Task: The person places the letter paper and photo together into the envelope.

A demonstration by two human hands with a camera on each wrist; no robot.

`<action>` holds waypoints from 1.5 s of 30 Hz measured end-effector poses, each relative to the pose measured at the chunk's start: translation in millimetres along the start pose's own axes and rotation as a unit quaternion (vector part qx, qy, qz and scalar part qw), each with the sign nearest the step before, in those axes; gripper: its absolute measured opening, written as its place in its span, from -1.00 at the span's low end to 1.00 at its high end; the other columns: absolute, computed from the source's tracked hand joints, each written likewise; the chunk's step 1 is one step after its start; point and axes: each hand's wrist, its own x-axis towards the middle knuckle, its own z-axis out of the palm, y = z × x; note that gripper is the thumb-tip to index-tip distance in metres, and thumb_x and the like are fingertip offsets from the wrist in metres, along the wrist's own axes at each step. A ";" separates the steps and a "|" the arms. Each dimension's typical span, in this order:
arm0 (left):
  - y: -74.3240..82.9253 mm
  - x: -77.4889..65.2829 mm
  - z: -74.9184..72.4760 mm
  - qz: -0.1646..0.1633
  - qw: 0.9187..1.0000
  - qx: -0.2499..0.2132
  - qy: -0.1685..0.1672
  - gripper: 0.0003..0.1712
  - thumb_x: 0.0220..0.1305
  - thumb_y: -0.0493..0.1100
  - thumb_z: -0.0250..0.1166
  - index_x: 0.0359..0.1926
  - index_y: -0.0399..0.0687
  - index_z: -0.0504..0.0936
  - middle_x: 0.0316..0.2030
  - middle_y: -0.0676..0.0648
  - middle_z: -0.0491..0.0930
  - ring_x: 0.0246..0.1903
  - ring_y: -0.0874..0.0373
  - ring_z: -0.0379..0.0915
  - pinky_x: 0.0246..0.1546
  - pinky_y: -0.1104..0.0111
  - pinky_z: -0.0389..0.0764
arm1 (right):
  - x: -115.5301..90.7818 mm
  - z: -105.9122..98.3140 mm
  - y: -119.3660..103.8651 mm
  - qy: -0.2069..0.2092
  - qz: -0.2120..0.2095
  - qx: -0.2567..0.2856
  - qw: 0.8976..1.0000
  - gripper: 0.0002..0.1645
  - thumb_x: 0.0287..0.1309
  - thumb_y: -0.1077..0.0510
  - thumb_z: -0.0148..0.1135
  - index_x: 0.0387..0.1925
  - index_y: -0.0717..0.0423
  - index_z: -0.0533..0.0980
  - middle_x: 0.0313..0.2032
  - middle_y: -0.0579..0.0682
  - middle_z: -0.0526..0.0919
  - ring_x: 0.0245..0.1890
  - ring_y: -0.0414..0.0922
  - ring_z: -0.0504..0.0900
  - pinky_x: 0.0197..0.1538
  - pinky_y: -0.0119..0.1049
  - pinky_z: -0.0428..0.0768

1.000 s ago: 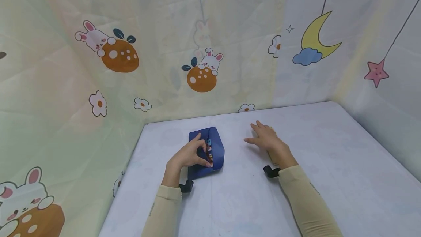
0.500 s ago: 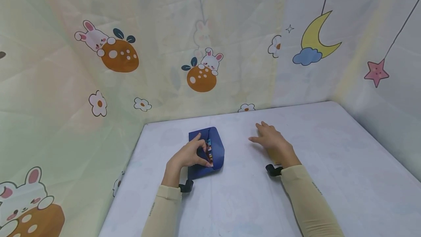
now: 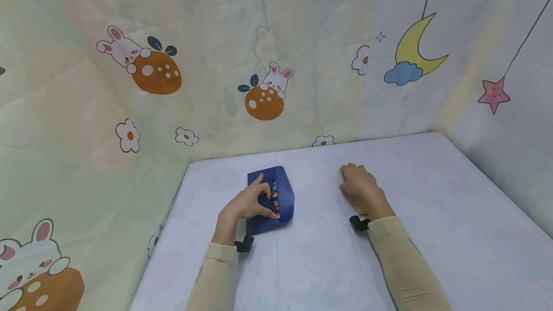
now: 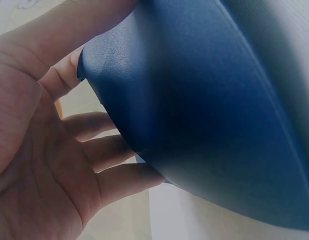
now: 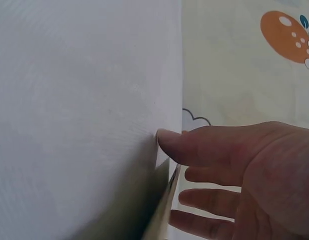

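Note:
In the head view a dark blue envelope (image 3: 286,196) lies on the white table with its flap spread to the right. Colourful printed contents (image 3: 275,198) show in its mouth. My left hand (image 3: 248,201) pinches the envelope's body at the opening. The left wrist view has the thumb over the bent blue paper (image 4: 194,100) and the fingers behind it. To the right, my right hand (image 3: 359,181) lies over a thin, flat tan piece (image 3: 362,208), covering most of it. In the right wrist view the thumb (image 5: 177,145) is down at the table beside the piece's edge, the fingers extended.
The white-covered table (image 3: 311,263) stretches toward both sleeves and meets printed fabric walls (image 3: 207,85) at the back and sides. A black wrist camera (image 3: 245,244) sits at the left cuff, another black camera (image 3: 358,223) at the right.
My right hand has shifted right and come down over the tan piece, its spread fingers drawing closer together. The left hand and blue envelope stay as they were.

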 end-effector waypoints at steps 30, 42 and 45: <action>2.1 0.0 -0.5 0.000 1.000 -0.004 -0.002 -0.40 -0.20 0.13 0.76 -0.27 0.28 0.50 0.67 -0.19 -0.10 0.59 -0.35 -0.04 0.37 -0.27 0.35 | 0.6 -10.4 2.4 0.063 0.014 0.094 0.993 -0.39 0.43 0.28 0.01 0.46 0.33 0.30 0.40 0.39 0.44 0.38 0.39 0.43 0.38 0.27 0.40; 0.5 -0.1 -0.5 0.001 1.000 -0.004 -0.002 -0.41 -0.19 0.13 0.76 -0.27 0.28 0.50 0.67 -0.20 -0.09 0.59 -0.36 -0.03 0.36 -0.26 0.37 | 0.8 -6.9 5.9 0.088 -0.008 0.061 0.994 -0.32 0.31 0.16 0.19 0.38 0.41 0.36 0.28 0.48 0.50 0.28 0.42 0.47 0.25 0.30 0.50; 0.9 -0.4 -0.9 0.000 1.000 -0.005 -0.002 -0.41 -0.19 0.12 0.75 -0.27 0.28 0.50 0.67 -0.20 -0.09 0.59 -0.36 -0.03 0.36 -0.27 0.36 | 1.3 -5.4 9.3 0.089 0.003 0.023 0.996 -0.34 0.25 0.16 0.21 0.33 0.38 0.42 0.22 0.47 0.52 0.21 0.46 0.46 0.11 0.34 0.55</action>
